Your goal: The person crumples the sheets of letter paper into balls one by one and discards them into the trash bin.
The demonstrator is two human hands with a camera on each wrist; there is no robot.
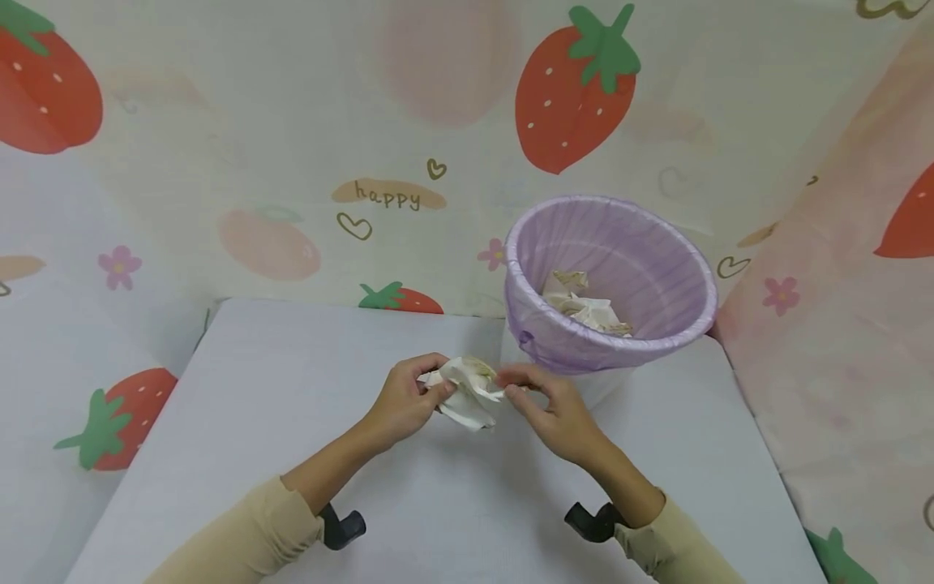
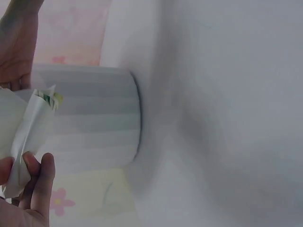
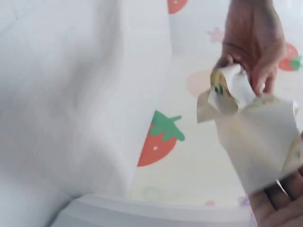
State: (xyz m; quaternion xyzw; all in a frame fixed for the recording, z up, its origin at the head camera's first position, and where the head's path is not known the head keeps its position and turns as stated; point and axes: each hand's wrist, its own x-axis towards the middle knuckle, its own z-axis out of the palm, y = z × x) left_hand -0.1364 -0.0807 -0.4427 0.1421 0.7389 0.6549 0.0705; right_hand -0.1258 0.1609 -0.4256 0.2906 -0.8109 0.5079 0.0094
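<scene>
A crumpled sheet of white paper (image 1: 470,397) with a yellowish, printed patch is held up over the table, in front of the bin. My left hand (image 1: 404,401) pinches its left side between thumb and fingers; the left wrist view shows the fingertips (image 2: 46,165) bent against a fold. On the other side my right hand (image 1: 558,410) has thumb and forefinger at the paper's right edge, pinching it. A broad flap of the paper (image 3: 258,142) stretches between both hands in the right wrist view. Part of the right hand is cut off there.
Behind the hands, to the right, stands a bin (image 1: 613,349) with a purple liner over its rim. Several crumpled papers (image 1: 591,312) lie inside it. The white table (image 1: 292,349) meets a strawberry-print cloth (image 1: 292,146) at the back and sides. Black wrist mounts (image 1: 343,529) hang below the forearms.
</scene>
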